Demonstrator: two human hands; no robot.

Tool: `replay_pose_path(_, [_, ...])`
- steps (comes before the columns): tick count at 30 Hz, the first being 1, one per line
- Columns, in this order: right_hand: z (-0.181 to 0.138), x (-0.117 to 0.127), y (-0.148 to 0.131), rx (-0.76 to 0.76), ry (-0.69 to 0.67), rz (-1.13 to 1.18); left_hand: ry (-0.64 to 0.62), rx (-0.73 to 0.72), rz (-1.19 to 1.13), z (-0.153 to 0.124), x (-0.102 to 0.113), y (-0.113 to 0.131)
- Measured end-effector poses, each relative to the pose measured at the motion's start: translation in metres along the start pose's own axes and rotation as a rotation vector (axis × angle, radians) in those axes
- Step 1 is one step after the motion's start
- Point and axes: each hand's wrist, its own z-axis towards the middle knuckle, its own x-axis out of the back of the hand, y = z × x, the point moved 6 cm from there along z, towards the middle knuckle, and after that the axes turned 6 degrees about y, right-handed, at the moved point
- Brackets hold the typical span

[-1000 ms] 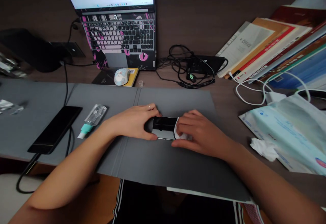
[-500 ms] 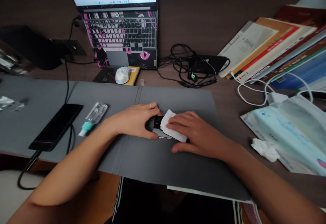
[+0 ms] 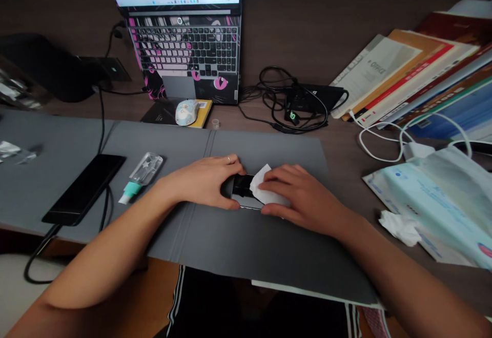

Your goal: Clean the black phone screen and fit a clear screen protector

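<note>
A dark-screened phone lies flat on the grey desk mat, between my hands. My left hand grips its left end, thumb along the near edge and fingers at the far edge; a ring circles one finger. My right hand presses a white tissue onto the phone's right part, fingers closed over it. Hand and tissue hide the phone's right end. Left of my left hand lies a clear spray bottle with a mint-green neck. Further left rests a larger black phone with a cable attached.
An open laptop stands at the back, with a mouse on a small yellow and black item before it. Tangled black cables and leaning books are behind. At right lie a crumpled tissue and a pale-blue tissue pack.
My right hand has slid the tissue slightly right along the phone, baring more of the dark screen. My left hand keeps its hold. The view has shifted a little.
</note>
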Motion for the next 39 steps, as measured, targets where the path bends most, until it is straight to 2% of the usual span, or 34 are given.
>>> replay_pose_path(4, [0.0, -0.004, -0.009, 0.1, -0.066, 0.032, 0.008, -0.011, 0.003, 0.0, 0.0, 0.001])
replay_pose_path(8, [0.001, -0.004, -0.004, 0.076, -0.037, -0.026, 0.009, -0.014, 0.013, -0.001, -0.001, -0.001])
replay_pose_path(12, [0.001, -0.007, -0.007, 0.137, -0.072, -0.006, 0.01, -0.022, 0.017, -0.001, -0.001, 0.0])
replay_pose_path(16, [0.002, -0.006, -0.003, 0.077, -0.031, -0.052, -0.01, 0.003, 0.021, 0.0, -0.001, 0.0])
replay_pose_path(24, [0.004, -0.009, -0.007, 0.079, -0.059, -0.041, 0.007, -0.034, -0.006, 0.0, -0.002, -0.001])
replay_pose_path(28, [0.003, -0.014, -0.013, 0.133, -0.128, -0.008, 0.015, -0.038, -0.004, 0.0, -0.002, -0.001])
replay_pose_path(32, [0.002, -0.016, -0.012, 0.121, -0.121, -0.05, 0.017, -0.031, -0.008, 0.0, -0.001, 0.0])
replay_pose_path(36, [0.0, -0.02, -0.016, 0.2, -0.165, -0.033, 0.004, -0.016, 0.002, 0.001, -0.002, 0.0])
replay_pose_path(39, [0.001, -0.019, -0.013, 0.153, -0.145, -0.068, -0.003, -0.015, -0.002, 0.001, -0.003, 0.0])
